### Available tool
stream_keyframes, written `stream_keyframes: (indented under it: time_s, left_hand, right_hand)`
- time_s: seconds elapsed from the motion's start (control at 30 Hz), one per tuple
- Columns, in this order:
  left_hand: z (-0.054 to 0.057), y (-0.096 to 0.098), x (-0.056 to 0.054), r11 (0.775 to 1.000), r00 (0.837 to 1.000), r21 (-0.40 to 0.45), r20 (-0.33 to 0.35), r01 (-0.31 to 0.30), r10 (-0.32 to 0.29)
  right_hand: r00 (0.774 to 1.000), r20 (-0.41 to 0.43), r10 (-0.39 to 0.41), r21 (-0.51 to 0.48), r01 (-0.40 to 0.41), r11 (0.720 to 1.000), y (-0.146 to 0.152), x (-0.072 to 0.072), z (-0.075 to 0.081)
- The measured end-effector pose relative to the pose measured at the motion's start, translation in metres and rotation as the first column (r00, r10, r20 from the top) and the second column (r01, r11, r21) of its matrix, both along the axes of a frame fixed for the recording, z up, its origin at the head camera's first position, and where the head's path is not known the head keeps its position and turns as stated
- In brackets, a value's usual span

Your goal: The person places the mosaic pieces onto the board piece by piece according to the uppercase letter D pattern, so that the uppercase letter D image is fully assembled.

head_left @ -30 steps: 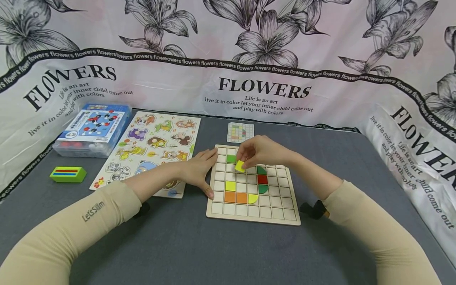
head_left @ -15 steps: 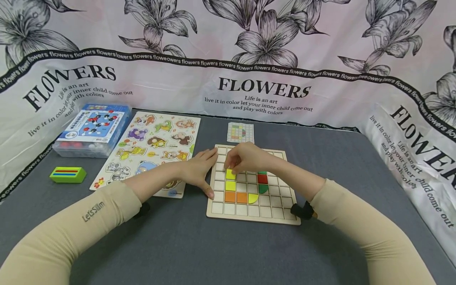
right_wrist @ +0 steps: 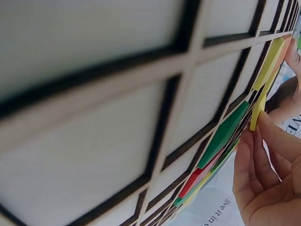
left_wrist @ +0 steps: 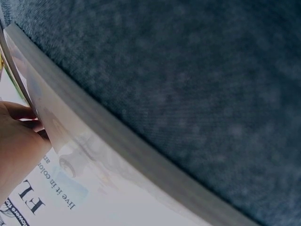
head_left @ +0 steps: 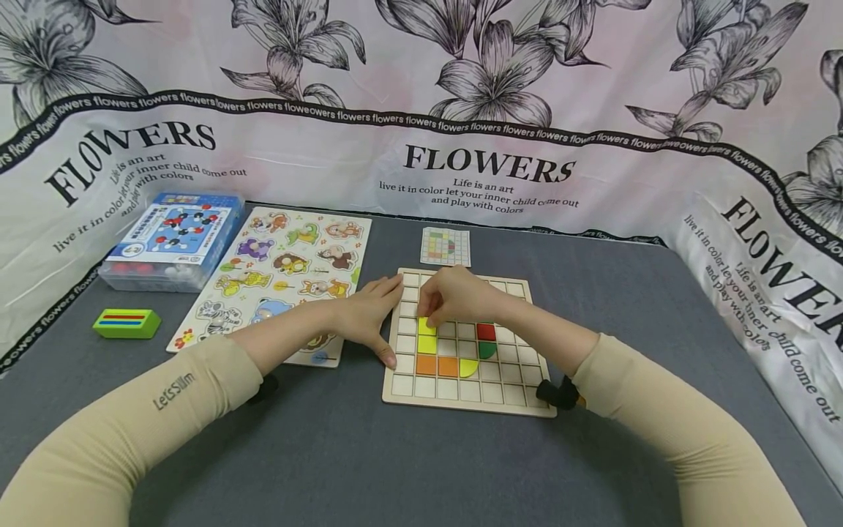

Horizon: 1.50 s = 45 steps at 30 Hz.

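Note:
My right hand [head_left: 462,294] pinches a yellow square tile [right_wrist: 257,114] between thumb and fingers over the wooden grid board [head_left: 454,408]. In the head view this tile lies just behind another yellow tile [head_left: 426,345], and the fingers partly cover it. My left hand [head_left: 370,316] rests along the board's left edge with fingers spread. Two orange tiles [head_left: 437,365] and a rounded yellow tile [head_left: 468,367] sit in a row of cells. Farther right are a red tile [head_left: 486,332] and a rounded green tile [head_left: 487,350]. The right hand hides some back cells.
A small patterned grid card [head_left: 446,247] lies behind the board. To the left are an animal picture board [head_left: 220,289], a clear box with a blue label [head_left: 174,238] and a green block with coloured stripes [head_left: 126,323]. A flower-printed sheet [head_left: 487,157] hangs behind.
My right hand has moved left and slightly toward me, bringing the yellow tile down to the cell behind the other yellow one. My left hand has stayed put.

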<state>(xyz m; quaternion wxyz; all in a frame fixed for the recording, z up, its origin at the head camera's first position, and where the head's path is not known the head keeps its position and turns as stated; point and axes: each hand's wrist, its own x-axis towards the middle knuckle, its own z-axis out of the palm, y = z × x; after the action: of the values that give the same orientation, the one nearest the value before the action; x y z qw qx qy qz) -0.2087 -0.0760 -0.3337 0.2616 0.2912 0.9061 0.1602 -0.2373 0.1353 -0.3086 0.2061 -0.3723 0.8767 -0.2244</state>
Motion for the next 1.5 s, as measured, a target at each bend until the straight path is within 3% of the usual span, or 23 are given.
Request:
stream_keyframes:
  time_s: [0.2, 0.4, 0.73, 1.03, 1.3, 1.5]
  left_hand:
    - [0.0, 0.001, -0.001, 1.0, 1.0, 0.0, -0.006, -0.001, 0.001]
    - [-0.001, 0.001, 0.0, 1.0, 1.0, -0.009, -0.007, -0.003, 0.003]
    - [-0.002, -0.001, 0.001, 1.0, 0.999, -0.005, -0.042, 0.028, -0.028]
    - [0.0, -0.001, 0.001, 1.0, 0.999, 0.0, -0.032, 0.027, -0.027]
    - [0.001, 0.0, 0.002, 1.0, 0.999, 0.003, -0.027, 0.019, -0.019]
    - [0.0, 0.0, 0.002, 1.0, 1.0, 0.014, -0.016, 0.011, -0.011]
  right_hand:
    - [0.998, -0.059, 0.004, 0.03, -0.002, 1.0, 0.001, -0.001, 0.001]
    - [0.994, -0.071, -0.08, 0.021, 0.081, 0.996, 0.018, -0.005, 0.016]
    - [0.97, -0.066, -0.233, -0.019, 0.232, 0.973, 0.103, -0.012, 0.042]
    - [0.937, -0.008, -0.35, 0.06, 0.35, 0.935, 0.186, -0.002, 0.031]
    - [0.939, 0.178, -0.295, 0.023, 0.296, 0.955, 0.251, 0.009, 0.01]
    - [0.938, 0.304, -0.166, -0.031, 0.184, 0.982, 0.286, 0.015, 0.003]
